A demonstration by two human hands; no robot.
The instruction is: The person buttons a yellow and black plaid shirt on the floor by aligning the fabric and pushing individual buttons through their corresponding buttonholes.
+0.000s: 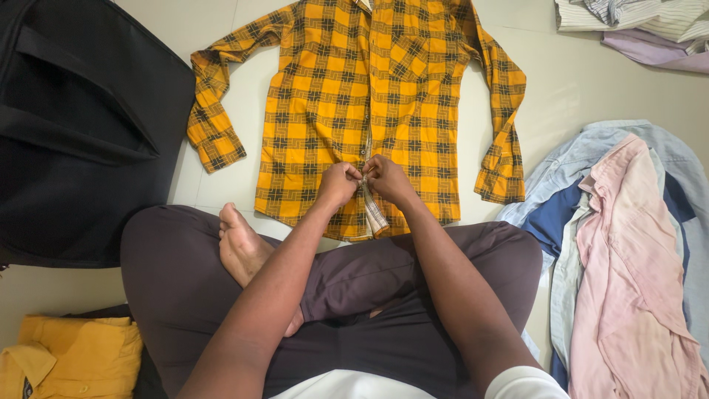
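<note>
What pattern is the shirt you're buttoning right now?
The shirt is a yellow-orange plaid with dark checks, seen best in the head view.

One view only, from a head-worn camera. Looks steeply down and forward over crossed legs in dark trousers [413,295] to the pale tiled floor [576,81]. Sits close: forearms fill the lower middle, with the left hand [338,185] and right hand [388,179] near centre. Takes in the yellow-and-black checked shirt [354,96] spread flat ahead, a black fabric bag [74,140] at the left edge, a heap of pale shirts [628,244] at the right. Cuts off the collar at the top edge.
</note>
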